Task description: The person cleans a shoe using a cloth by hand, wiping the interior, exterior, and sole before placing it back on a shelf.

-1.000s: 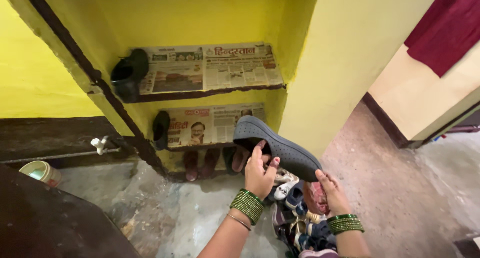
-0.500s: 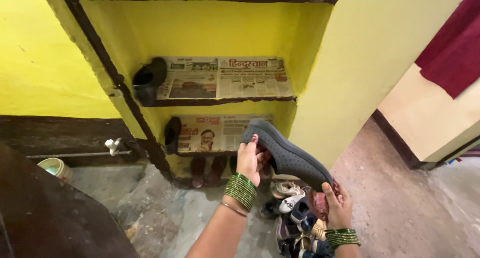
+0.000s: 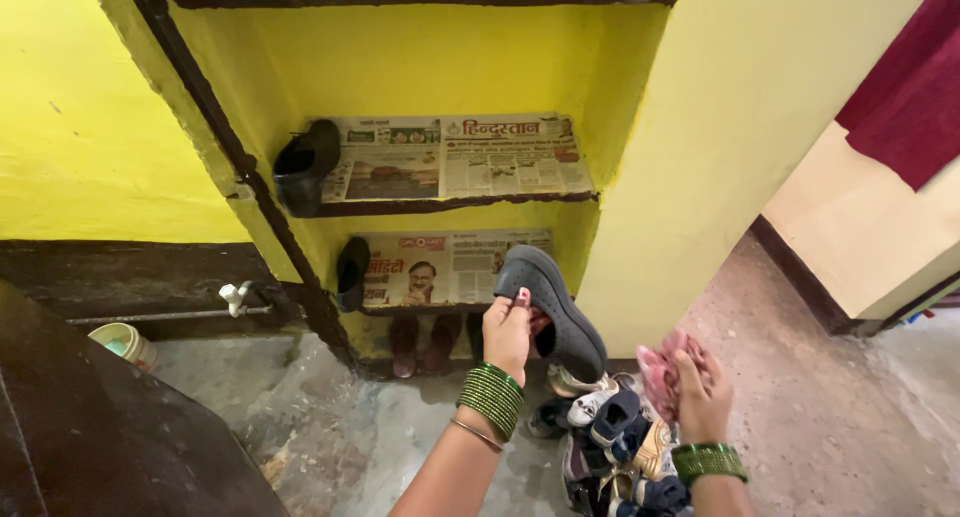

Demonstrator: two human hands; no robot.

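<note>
Your left hand (image 3: 507, 329) has its grip closed on a dark grey perforated slip-on shoe (image 3: 555, 307), fingers over the upper edge near the heel, sole facing right. That shoe hangs tilted, toe up, in front of the lower shelf (image 3: 440, 305) and just above the heap of mixed shoes (image 3: 610, 442) on the floor.

Your right hand (image 3: 700, 392) has its grip curled round a pink item (image 3: 663, 372); you cannot tell from this view what kind of footwear it is. It sits just above the right side of the heap.

Paper linings: the upper shelf (image 3: 450, 204) carries a newspaper sheet (image 3: 455, 157) spread flat, white with a red masthead at top centre and colour photo blocks on the left half. A second newspaper sheet (image 3: 435, 267) lines the lower shelf, with a red header strip and a portrait photo near its left.

Other items: a black shoe (image 3: 305, 162) stands at the left end of the upper shelf; another dark shoe (image 3: 350, 274) at the left end of the lower one. Brown sandals (image 3: 425, 339) lie beneath, on the floor. A small pale green tub (image 3: 125, 344) sits far left.
</note>
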